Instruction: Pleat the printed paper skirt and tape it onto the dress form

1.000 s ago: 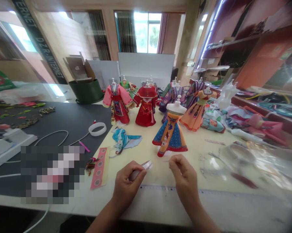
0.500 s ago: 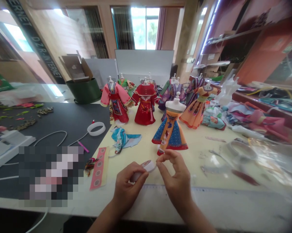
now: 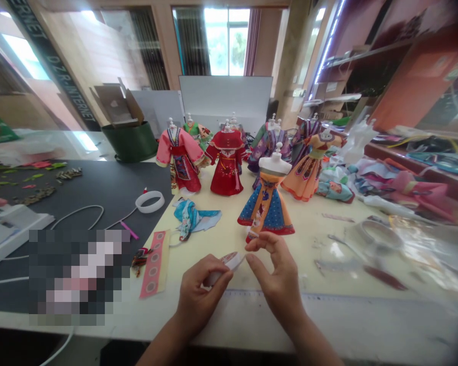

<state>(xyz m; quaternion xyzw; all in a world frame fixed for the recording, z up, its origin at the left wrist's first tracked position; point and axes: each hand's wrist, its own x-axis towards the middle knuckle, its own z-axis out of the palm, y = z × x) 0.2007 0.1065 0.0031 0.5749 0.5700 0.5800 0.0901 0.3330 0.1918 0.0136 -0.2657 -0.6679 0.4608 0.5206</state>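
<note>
My left hand (image 3: 202, 292) is wrapped round a small roll of white tape (image 3: 232, 260), thumb and fingers closed on its sides. A short loose end of the tape sticks out to the right. At that end my right hand (image 3: 276, 267) holds thumb and forefinger in a pinch, the other fingers curled; the tape between the tips is hardly visible. Just beyond the right hand stands a white doll mannequin (image 3: 275, 163) in a blue and orange dress (image 3: 269, 208). Left of the hands lie a pink strip with grey circles (image 3: 153, 272) and a crumpled blue cloth (image 3: 192, 218).
Several dressed mannequins, one in a red dress (image 3: 227, 170), stand behind. A ruler (image 3: 328, 300) lies along the front edge. To the right are a clear tape roll (image 3: 379, 239), tools and plastic bags; to the left, a white tape ring (image 3: 150, 202), cables and a power strip (image 3: 19, 234).
My right thumb has shifted slightly away from the forefinger at the tape's end. The left hand keeps the roll in nearly the same spot, and the view has moved a little.
</note>
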